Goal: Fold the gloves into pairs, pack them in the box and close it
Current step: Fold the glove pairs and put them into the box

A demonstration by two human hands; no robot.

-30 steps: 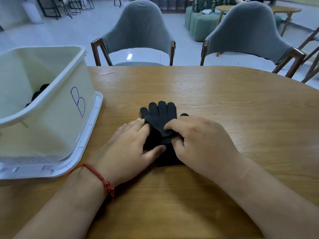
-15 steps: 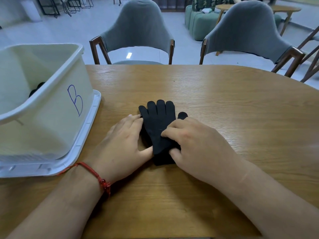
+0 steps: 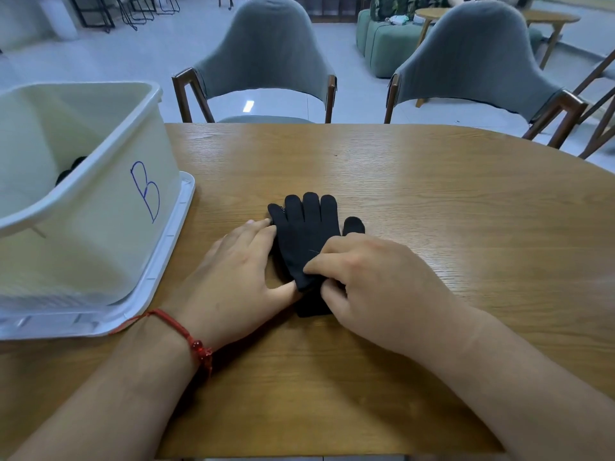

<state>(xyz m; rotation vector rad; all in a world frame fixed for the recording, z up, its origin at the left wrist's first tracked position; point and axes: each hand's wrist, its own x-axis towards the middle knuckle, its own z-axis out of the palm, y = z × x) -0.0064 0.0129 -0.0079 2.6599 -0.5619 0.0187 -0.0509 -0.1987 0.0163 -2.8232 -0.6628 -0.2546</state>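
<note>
Nearest the camera, a red cord (image 3: 186,334) is worn on the left wrist. Just beyond it the left hand (image 3: 239,274) is laid flat on the table (image 3: 432,201), its fingers straight and relaxed against the left edge of the gloves (image 3: 311,227), its thumb tip touching the cuff. The right hand (image 3: 382,287) is curled, and the cuff edge of the upper glove is pinched between its forefinger and thumb.

The gloves lie in the middle of the table, one apparently stacked on the other, fingers pointing away. A second cuff can be seen underneath, nearer the person.

The main risk is judged to be in the fold. Only the upper layer appears to be gripped, so if the cuff is drawn over, the lower glove may be left behind and the pair split. The knit is soft and would probably slide on the smooth wood — the stack could skew unless it is pressed down by the left hand.

Further left, the box (image 3: 100,194) stands on what seems to be its lid (image 3: 173,234), with dark shapes (image 3: 70,168) inside, too hidden to be identified. The lid must be freed before closing, and the box could be tipped in doing so.

Grey chairs (image 3: 266,51) stand beyond the far edge.
</note>
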